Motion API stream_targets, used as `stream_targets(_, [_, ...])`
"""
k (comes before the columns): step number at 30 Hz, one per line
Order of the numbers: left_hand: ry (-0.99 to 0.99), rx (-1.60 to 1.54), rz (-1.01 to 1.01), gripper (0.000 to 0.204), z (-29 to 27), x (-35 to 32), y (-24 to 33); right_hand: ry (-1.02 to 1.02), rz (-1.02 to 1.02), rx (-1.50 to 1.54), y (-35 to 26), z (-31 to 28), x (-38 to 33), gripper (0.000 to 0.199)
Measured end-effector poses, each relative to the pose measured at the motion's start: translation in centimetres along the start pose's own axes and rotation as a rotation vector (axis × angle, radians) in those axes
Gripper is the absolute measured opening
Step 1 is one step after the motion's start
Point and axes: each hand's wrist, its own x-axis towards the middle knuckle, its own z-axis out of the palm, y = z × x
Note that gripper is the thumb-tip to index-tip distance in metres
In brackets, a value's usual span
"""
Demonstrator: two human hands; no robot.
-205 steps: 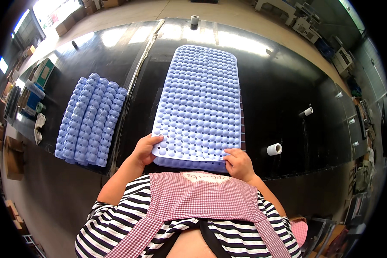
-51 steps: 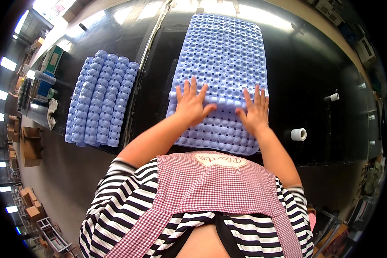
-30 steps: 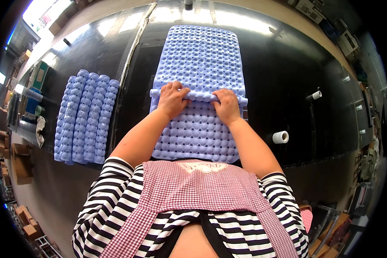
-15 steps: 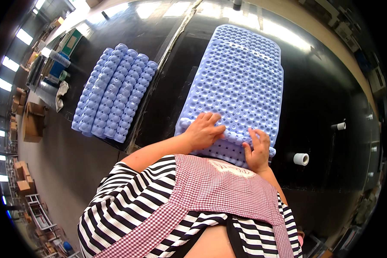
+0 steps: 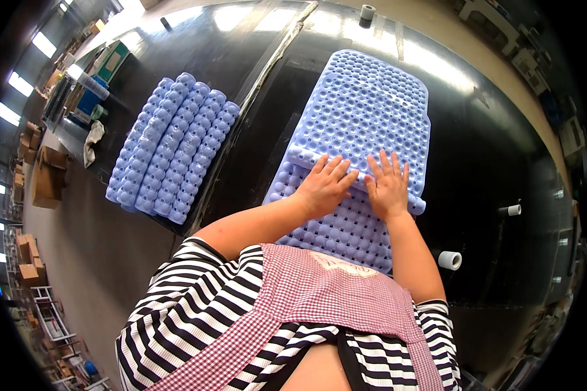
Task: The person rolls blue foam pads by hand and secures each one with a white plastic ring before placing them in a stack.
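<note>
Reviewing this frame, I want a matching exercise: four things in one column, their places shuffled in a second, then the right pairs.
Things
1. Light-blue dimpled mat with a rolled near end
2. Group of light-blue bumpy rolls
3. Crumpled whitish cloth-like piece
4. Red-and-white checked apron

Places
A. Near the left edge of the black table
B. Over the black-and-white striped top
C. Beneath the left hand and right hand
D. Just left of the pale seam

Right pairs: 1-C, 2-D, 3-A, 4-B
</note>
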Motion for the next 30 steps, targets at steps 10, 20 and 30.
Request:
stream_targets(10, [-0.398,0.098,0.003,0.084,-1.1,9.5,-5.0,0.372,-0.062,0.120,-0.2,1.6,0.5,0.047])
stream_targets(20, [-0.168,-0.103,0.107,0.062,-0.2,8.4,-6.5,0.341,-0.055,0.182,1.3,2.1,1.9,0.045])
stream_targets(30, [-0.195,-0.203,-0.052,0.050,-0.9,8.5,-5.7,0.293,0.096,0.624,-0.1,-0.5,0.8,0.052])
